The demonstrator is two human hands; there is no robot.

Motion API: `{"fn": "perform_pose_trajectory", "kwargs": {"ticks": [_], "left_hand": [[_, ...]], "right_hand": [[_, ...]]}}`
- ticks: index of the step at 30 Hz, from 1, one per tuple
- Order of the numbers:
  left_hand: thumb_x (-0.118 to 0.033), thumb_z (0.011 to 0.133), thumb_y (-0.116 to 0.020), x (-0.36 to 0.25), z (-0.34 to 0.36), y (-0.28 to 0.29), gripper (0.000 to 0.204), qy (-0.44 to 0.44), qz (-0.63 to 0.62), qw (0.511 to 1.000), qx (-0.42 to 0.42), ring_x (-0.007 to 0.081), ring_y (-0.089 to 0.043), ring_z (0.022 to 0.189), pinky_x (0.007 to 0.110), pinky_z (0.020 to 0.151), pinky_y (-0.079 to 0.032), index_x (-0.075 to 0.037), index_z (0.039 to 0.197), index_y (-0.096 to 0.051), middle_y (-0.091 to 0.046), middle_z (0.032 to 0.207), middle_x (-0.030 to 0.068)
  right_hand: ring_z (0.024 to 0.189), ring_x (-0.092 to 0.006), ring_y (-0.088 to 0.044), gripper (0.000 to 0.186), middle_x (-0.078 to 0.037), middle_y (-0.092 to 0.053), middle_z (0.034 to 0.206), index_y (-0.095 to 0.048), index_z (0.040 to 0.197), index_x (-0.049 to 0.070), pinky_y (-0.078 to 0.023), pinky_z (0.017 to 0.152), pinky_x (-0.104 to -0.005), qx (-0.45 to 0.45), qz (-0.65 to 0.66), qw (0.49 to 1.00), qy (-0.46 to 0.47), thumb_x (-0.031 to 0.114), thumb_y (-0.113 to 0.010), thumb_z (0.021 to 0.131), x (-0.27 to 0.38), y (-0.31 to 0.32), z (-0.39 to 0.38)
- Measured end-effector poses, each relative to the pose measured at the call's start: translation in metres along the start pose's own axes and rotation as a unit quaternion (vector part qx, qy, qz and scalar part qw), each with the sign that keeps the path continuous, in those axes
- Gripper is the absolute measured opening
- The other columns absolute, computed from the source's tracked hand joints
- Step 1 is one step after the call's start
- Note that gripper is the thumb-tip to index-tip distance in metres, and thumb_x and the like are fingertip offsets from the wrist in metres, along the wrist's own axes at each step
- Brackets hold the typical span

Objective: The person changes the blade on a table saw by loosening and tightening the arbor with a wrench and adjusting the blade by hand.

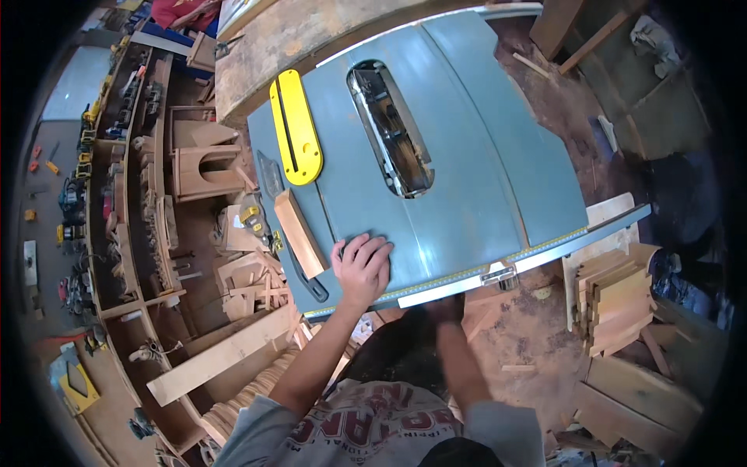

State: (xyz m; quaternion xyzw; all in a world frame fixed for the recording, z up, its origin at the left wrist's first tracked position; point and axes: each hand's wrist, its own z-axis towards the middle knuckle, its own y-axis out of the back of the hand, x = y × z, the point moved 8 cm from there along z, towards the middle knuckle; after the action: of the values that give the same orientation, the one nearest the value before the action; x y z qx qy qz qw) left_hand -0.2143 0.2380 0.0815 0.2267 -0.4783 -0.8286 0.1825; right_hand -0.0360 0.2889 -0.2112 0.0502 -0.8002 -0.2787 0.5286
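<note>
A table saw with a grey-blue top point(482, 156) stands before me, its long blade opening point(393, 132) uncovered and showing the dark inside. My left hand point(362, 268) rests on the top near the front edge, fingers bent and a little apart, with no object seen in it. Beside it, to the left, lie a wooden block point(299, 233) and a dark push stick point(307, 280). A yellow throat plate point(297, 128) lies farther back on the top. My right hand point(445, 309) is low at the front edge, below the rail; shadow and the edge hide its fingers.
A metal rail with a yellow scale point(459, 282) runs along the saw's front. Tool-filled shelves point(101, 226) line the left side. Stacked boards point(615, 300) stand at the right, and wood scraps point(253, 280) lie at the left. Another person in red point(183, 12) is at the far left.
</note>
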Motion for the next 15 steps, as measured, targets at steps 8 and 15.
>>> {"fn": "perform_pose_trajectory", "kwargs": {"ticks": [8,15], "left_hand": [[-0.01,0.077,-0.076,0.004,-0.004,-0.006,0.028,-0.002,0.009,1.0,0.0,0.0214,-0.062,0.116,0.051,0.105,-0.038,-0.02,0.104,-0.076,-0.071,0.113,-0.0042],[-0.01,0.076,-0.077,0.006,-0.001,0.004,0.026,-0.007,0.012,1.0,-0.008,0.0231,-0.062,0.115,0.05,0.104,-0.039,-0.019,0.101,-0.077,-0.071,0.113,-0.0034]], "right_hand": [[0.141,-0.0501,-0.044,0.061,-0.029,-0.052,0.15,-0.058,0.141,-0.002,-0.031,0.12,-0.0636,-0.046,-0.006,0.999,0.017,0.043,-0.06,0.101,0.03,0.006,-0.012],[0.135,-0.0463,-0.05,0.062,-0.024,-0.05,0.153,-0.05,0.15,0.002,-0.038,0.114,-0.0579,0.106,0.172,0.977,0.065,0.04,-0.06,0.102,-0.029,0.009,0.002]]}}
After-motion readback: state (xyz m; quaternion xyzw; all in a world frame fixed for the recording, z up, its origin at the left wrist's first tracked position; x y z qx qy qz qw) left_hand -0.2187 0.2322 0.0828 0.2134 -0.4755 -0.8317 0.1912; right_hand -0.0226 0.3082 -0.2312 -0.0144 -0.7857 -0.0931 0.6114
